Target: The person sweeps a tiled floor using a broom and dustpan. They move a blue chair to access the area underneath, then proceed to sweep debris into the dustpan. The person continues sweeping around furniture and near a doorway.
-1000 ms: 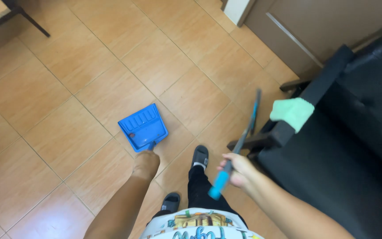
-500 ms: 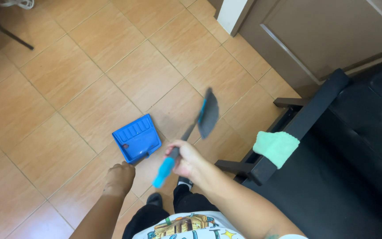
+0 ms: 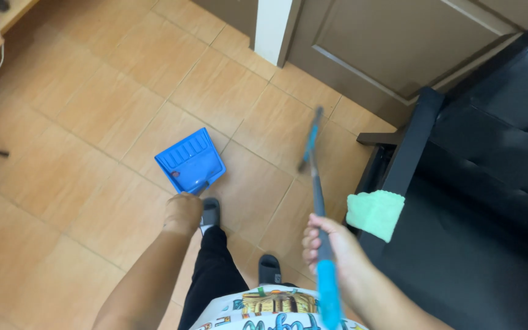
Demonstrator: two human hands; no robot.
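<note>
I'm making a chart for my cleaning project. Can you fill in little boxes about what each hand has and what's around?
Left hand: left hand grips the handle of a blue plastic dustpan, held low over the floor.
Right hand: right hand is closed around a long grey broom with a bright blue grip.
Floor: orange-brown tiled floor.
Furniture: black padded chair at the right.
On the chair: light green cloth draped over its armrest.
Feet: dark slippers.

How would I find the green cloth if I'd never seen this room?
Look at the big black sofa on the right. Follow its armrest down toward the right hand gripping the broom. The green cloth hangs over that armrest, the only pale, fluffy thing on the dark sofa.
</note>
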